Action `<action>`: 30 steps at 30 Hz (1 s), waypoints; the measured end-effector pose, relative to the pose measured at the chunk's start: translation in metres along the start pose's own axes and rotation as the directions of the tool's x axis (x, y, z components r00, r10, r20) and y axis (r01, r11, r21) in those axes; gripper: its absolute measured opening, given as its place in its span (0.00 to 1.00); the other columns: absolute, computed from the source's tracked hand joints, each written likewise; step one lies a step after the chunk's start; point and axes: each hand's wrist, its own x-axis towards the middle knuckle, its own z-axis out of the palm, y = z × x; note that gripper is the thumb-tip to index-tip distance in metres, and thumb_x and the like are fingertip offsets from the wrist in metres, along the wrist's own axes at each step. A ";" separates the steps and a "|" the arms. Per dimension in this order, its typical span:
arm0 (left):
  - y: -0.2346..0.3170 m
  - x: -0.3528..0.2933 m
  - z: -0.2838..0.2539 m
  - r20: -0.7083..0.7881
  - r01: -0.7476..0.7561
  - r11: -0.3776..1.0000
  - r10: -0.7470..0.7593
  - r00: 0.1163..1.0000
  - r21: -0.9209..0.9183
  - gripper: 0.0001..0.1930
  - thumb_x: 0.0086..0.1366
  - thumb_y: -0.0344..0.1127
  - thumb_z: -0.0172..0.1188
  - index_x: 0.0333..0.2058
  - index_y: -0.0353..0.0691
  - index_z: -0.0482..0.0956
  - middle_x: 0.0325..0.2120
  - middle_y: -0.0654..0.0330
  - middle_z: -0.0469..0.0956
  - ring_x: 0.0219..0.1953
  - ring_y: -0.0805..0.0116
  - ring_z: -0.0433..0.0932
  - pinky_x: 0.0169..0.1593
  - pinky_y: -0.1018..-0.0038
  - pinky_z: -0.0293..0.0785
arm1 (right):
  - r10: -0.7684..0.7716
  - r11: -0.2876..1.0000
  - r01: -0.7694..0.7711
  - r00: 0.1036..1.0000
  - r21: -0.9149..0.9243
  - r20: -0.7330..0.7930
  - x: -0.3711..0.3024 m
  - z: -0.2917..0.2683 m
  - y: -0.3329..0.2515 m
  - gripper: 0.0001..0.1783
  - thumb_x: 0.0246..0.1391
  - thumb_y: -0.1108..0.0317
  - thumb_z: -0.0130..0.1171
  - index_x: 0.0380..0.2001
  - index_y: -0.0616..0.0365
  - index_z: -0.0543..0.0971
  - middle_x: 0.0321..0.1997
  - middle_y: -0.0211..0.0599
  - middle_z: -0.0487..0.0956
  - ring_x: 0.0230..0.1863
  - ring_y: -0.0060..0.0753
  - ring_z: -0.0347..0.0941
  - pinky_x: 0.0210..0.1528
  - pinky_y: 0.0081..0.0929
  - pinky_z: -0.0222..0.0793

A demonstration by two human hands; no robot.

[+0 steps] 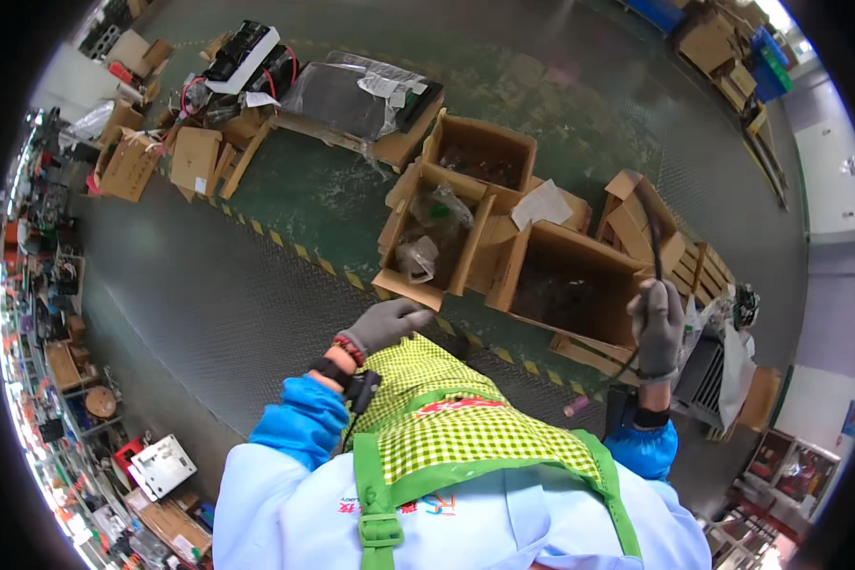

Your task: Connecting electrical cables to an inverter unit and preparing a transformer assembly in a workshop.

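In my right hand (657, 328), a grey-gloved fist is wrapped around a dark cable (655, 233). The cable rises from the fist and bends away over an open carton. My left hand (387, 324), also in a grey glove, hovers in front of my apron with its fingers curled together. Nothing shows in it. Just beyond it stands a narrow open cardboard box (410, 294) with clear plastic bags (418, 258) inside. A larger open cardboard box (513, 271), dark inside, stands between my hands, nearer the right one.
Another carton (532, 152) stands behind, with a white sheet (541, 204) on cardboard beside it. A plastic-wrapped panel (351, 95) lies on a pallet at the far left. Yellow-black floor tape (299, 252) runs diagonally. Wooden crates (708, 271) and a grey finned unit (703, 375) flank my right hand.
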 end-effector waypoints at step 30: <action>-0.281 0.300 -0.303 -0.138 0.398 0.663 -0.604 0.785 -0.634 0.13 0.65 0.42 0.51 0.31 0.39 0.77 0.22 0.64 0.75 0.25 0.77 0.72 0.28 0.79 0.67 | 0.609 0.431 0.529 0.427 -0.731 0.668 0.475 0.586 0.462 0.22 0.55 0.56 0.52 0.50 0.56 0.76 0.48 0.49 0.78 0.51 0.53 0.74 0.53 0.42 0.69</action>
